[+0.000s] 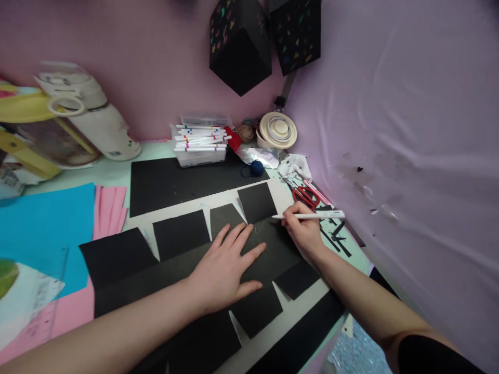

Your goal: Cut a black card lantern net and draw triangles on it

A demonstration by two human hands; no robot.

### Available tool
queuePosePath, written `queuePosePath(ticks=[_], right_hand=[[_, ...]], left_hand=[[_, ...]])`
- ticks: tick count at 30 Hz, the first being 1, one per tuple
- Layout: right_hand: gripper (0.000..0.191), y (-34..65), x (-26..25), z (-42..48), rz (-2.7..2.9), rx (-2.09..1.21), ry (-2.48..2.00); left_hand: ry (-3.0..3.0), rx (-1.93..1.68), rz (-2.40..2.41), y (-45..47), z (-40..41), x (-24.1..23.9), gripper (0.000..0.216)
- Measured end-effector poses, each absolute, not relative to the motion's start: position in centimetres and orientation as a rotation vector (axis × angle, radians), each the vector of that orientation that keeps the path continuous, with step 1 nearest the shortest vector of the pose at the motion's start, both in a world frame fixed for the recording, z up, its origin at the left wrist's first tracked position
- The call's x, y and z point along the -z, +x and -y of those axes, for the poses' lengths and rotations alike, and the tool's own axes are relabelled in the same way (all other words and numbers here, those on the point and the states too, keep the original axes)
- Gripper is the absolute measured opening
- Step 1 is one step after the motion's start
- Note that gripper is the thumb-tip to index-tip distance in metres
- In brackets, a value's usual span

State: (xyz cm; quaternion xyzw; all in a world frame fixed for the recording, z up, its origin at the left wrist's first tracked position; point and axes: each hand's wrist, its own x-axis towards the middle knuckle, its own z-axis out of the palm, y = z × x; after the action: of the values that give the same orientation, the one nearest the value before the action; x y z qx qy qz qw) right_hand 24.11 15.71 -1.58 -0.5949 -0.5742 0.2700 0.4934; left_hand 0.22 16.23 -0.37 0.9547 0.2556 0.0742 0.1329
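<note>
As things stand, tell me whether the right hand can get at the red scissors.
Probably yes: the scissors lie just beyond the right hand with nothing between, though that hand holds a white pen.

a single view, from a camera worn on the person's head, looks forward and steeply down at the pale green counter (pixel 117 170). it sits close above the flat black paper sheet with cut tabs (pixel 179 241), which fills mid-frame. the left hand (pixel 226 270) and right hand (pixel 302 231) come in from below that sheet. a pink wall (pixel 148 62) rises beyond it.
</note>
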Motion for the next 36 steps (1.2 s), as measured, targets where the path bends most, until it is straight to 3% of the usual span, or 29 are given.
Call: queuePosePath(ticks=[8,11,16,36], right_hand=[[0.015,25.9,-0.5,-17.1,1.241,-1.103,-1.437],[0.004,25.9,-0.8,-17.4,1.33,-0.973,-1.503],[0.009,25.2,0.3,-17.5,1.494,-0.766,-1.445],[0.014,25.6,0.4,-17.4,1.609,-0.715,-1.389]], left_hand=[[2.773,-0.22,-0.744,0.2,-16.3,0.4,0.068],[2.774,-0.212,-0.741,0.1,-16.3,0.5,0.069],[2.784,-0.184,-0.734,0.1,-16.3,0.5,0.071],[2.79,-0.234,-0.729,0.1,-16.5,0.5,0.07]])
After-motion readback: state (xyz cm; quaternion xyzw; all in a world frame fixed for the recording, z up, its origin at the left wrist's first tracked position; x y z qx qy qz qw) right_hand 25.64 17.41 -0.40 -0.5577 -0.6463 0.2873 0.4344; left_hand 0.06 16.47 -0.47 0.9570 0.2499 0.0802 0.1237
